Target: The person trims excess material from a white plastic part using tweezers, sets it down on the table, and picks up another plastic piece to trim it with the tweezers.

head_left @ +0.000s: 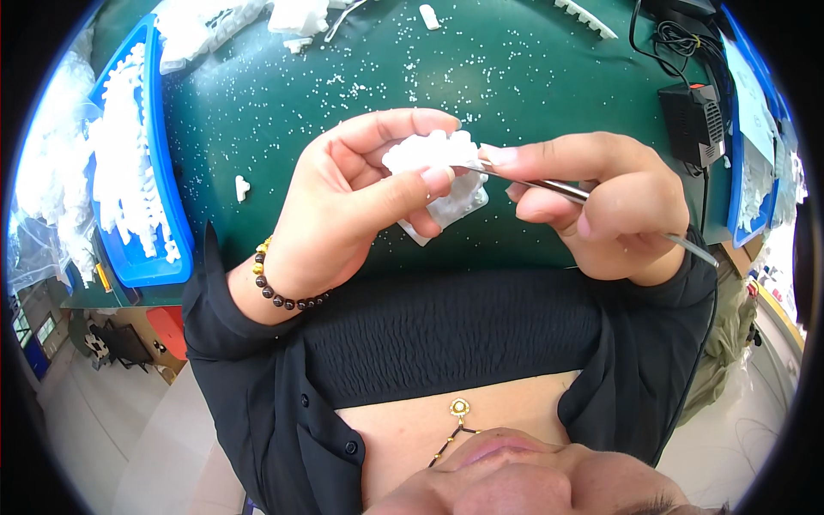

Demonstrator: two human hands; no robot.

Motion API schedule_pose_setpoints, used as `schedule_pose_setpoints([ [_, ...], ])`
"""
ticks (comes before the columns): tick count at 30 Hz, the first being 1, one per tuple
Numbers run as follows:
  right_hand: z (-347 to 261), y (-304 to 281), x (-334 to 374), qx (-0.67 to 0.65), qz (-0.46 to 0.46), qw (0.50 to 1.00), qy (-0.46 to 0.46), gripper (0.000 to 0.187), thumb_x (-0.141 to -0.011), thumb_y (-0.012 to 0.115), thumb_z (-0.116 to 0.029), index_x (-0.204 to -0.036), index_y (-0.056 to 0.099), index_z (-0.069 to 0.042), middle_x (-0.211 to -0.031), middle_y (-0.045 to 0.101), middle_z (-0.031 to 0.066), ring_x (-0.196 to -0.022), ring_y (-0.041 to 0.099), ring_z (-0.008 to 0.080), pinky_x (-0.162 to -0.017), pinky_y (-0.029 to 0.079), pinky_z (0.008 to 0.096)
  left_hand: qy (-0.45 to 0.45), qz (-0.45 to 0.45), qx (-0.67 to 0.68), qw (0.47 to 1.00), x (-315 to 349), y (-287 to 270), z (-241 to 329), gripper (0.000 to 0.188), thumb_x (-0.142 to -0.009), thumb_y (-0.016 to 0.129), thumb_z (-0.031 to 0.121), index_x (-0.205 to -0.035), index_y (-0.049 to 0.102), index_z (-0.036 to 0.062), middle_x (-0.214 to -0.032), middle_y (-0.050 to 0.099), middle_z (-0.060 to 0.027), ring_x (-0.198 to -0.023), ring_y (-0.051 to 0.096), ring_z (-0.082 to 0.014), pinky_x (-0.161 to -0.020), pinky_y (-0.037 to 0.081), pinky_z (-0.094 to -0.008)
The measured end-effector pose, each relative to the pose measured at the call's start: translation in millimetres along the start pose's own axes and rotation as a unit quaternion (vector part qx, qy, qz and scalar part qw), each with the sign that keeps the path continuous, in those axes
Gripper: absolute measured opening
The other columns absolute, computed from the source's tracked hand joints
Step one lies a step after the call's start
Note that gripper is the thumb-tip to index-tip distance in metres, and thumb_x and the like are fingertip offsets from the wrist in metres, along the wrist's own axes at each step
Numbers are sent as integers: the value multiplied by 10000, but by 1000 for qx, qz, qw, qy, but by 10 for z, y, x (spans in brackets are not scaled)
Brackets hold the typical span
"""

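A person's left hand [343, 202] pinches a small white moulded plastic part [438, 172] above the green desk [515, 77], the thumb and fingers [403, 184] closed around its near edge. The right hand [592, 202] grips a thin metal tool [549, 184], its fingers wrapped shut on the shaft while the tip meets the right side of the white part. A beaded bracelet [279, 287] circles the left wrist, just below and left of the part. White crumbs speckle the desk beyond the part. Well to the left of the part sits a blue tray [167, 172] heaped with white pieces; far to its right stands a black power adapter [693, 124].
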State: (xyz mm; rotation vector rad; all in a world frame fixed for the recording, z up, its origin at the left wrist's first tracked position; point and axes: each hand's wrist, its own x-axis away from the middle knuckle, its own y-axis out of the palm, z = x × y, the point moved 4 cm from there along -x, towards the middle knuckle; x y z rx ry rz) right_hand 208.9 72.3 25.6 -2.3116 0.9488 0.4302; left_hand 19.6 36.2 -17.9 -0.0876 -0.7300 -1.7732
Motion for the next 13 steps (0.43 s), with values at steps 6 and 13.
schedule_pose_setpoints([
  [6,-25,-6,2,-2,12,1000,-11,255,-878,607,44,-851,386,-82,-966,655,288,-786,700,283,-631,577,305,-2,-3,1,1000,25,29,24,404,-860,639,60,-1237,524,-29,-1023,651,-108,-740,622,-101,-585,520,-201],
  [13,128,-41,77,-115,49,989,78,235,-886,545,112,-914,432,-92,-1016,643,267,-896,683,267,-754,555,262,13,38,-43,998,15,-2,1,351,-885,635,65,-1205,545,-48,-1016,650,-114,-796,628,-123,-574,539,-233],
])
